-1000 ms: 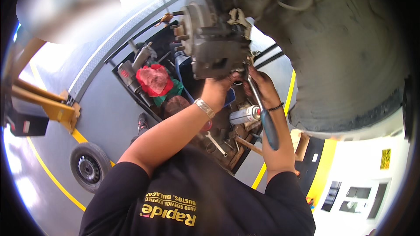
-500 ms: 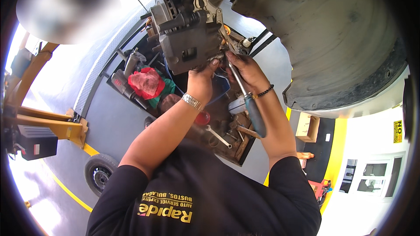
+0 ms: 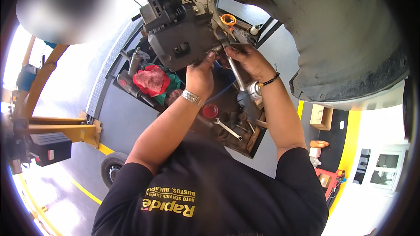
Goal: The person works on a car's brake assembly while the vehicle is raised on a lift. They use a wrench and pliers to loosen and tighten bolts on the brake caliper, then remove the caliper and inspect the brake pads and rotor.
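Observation:
A dark brake caliper (image 3: pixel 170 46) hangs on the hub assembly beside the brake disc (image 3: pixel 153 4). Locking pliers (image 3: pixel 212 11) are clamped behind it. My left hand (image 3: pixel 199 76) grips the caliper's lower edge, thumb at a bolt fitting (image 3: pixel 215 49). My right hand (image 3: pixel 249 61) is closed around the head end of a long wrench (image 3: pixel 237 76) at that fitting; its dark teal handle slants downward past my wrist. Some fingers of both hands are hidden.
Below is a tool cart (image 3: pixel 258 144) with red cloth (image 3: pixel 146 78), pneumatic tool (image 3: pixel 127 85), spanner (image 3: pixel 227 129) and spray can (image 3: pixel 253 91). A grey wheel-arch liner (image 3: pixel 345 39) fills the right. Left stand a yellow lift arm (image 3: pixel 61 129) and tyre (image 3: pixel 107 170); cardboard box (image 3: pixel 320 116) at right.
The caliper and both hands appear farther up and left in the view, and the wrench handle hangs more steeply. The surroundings shifted too as the camera moved. Both hands stay at the fitting.

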`<state>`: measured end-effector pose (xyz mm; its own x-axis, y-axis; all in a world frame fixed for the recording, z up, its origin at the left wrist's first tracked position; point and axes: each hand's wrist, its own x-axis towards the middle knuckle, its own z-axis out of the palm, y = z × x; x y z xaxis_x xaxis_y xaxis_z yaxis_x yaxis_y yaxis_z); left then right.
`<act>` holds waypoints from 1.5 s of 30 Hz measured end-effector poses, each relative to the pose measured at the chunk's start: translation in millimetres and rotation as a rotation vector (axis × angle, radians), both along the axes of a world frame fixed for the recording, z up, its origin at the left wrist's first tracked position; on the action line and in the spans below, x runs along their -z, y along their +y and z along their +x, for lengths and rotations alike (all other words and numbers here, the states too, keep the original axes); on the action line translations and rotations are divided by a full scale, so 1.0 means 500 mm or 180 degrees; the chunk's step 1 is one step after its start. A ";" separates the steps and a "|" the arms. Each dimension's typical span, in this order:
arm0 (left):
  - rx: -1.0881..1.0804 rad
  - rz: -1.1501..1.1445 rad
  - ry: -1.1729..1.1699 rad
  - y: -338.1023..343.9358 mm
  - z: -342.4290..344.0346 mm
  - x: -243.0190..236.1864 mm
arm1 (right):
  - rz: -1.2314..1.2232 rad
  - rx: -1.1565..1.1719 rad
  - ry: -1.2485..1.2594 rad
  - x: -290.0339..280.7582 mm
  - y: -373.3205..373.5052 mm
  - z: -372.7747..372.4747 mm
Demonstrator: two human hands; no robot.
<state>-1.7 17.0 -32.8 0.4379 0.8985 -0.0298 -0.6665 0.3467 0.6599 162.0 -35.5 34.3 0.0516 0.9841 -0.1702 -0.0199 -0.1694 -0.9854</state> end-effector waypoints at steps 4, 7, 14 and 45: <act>-0.0046 -0.0090 -0.0157 -0.005 0.003 -0.004 | 0.0751 0.0175 -0.1502 0.012 0.005 -0.015; -0.0065 -0.0097 -0.0192 -0.008 0.001 -0.009 | 0.0080 0.0048 -0.0555 0.002 0.005 -0.002; -0.0010 -0.0126 -0.0300 -0.009 0.002 -0.017 | 0.0123 -0.0032 0.0369 -0.004 -0.007 -0.003; 0.0304 -0.0361 -0.0835 -0.015 -0.006 -0.016 | 0.0432 0.0188 -0.0714 -0.012 -0.001 -0.040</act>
